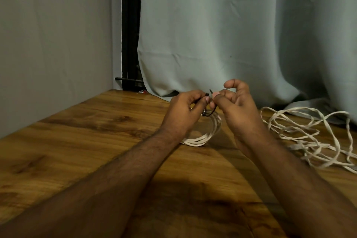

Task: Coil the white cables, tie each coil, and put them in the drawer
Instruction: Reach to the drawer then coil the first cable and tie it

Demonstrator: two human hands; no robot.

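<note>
coiled cable: near-left part hidden behind the left hand and wrist.
dark tie: thin, blurred; knot state unclear.
loose cable: cut off at right edge.
red object: too small to identify.

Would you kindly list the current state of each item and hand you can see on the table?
coiled white cable: wound into loops, lying on the table, dark tie around it
dark tie: looped round the coil, ends pinched by both hands
loose white cable: uncoiled, tangled on the table
left hand: pinches one tie end
right hand: pinches the other tie end
curtain: hanging closed behind the table
</note>
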